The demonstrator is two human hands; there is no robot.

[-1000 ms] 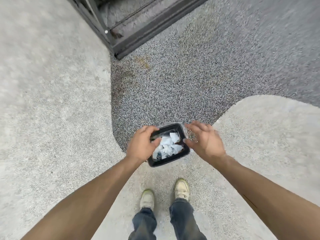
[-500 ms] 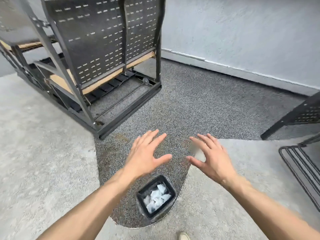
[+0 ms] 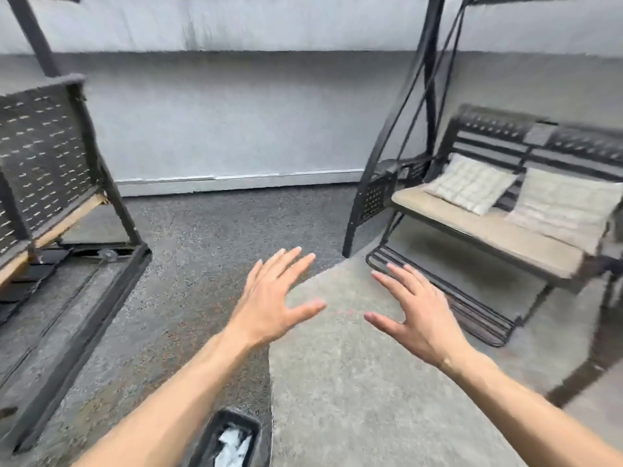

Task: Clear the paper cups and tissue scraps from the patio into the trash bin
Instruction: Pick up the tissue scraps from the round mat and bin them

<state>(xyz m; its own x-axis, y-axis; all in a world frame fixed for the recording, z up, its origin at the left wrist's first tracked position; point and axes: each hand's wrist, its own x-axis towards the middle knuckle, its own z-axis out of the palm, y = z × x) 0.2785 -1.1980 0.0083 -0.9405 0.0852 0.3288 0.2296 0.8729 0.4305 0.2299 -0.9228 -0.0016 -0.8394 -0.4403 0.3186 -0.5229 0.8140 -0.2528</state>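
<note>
The patio (image 3: 354, 382) lay before us as dark speckled ground meeting a pale concrete patch, with a grey wall (image 3: 236, 123) behind, a cushioned swing bench (image 3: 488, 210) to the right and a tipped metal frame (image 3: 50, 170) to the left. We held our left hand (image 3: 273, 305) and right hand (image 3: 418, 315) spread and empty over the ground. The trash bin (image 3: 232, 436) stood at the bottom edge beneath our left forearm, white tissue scraps (image 3: 234, 444) inside. We judged the risk to be overlooked litter under the furniture, since blur hid detail, and stepping back into the bin. A second before, our hands were at the bin's rim; since then our view had lifted.
</note>
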